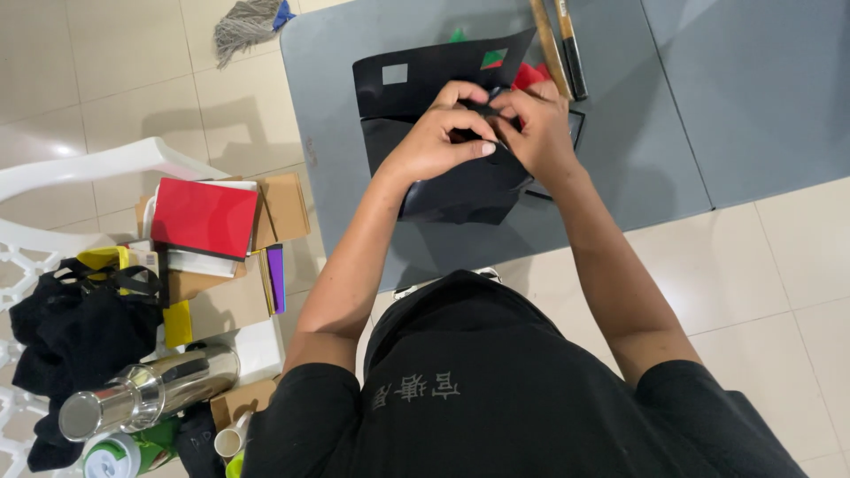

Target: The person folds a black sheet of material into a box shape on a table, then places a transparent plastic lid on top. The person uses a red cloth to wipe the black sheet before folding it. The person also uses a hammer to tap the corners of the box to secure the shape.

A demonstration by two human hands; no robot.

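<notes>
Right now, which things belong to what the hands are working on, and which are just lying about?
In hand: black paper bag, pinched by left hand and right hand on the grey table.

Lying about: red booklet, steel flask, black cloth, mop head, wooden sticks.

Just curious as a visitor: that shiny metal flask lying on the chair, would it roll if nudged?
Probably yes: the steel flask is round and lies on its side. Its polished skin looks slippery. The black bag and cardboard boxes beside it might stop it.
</notes>
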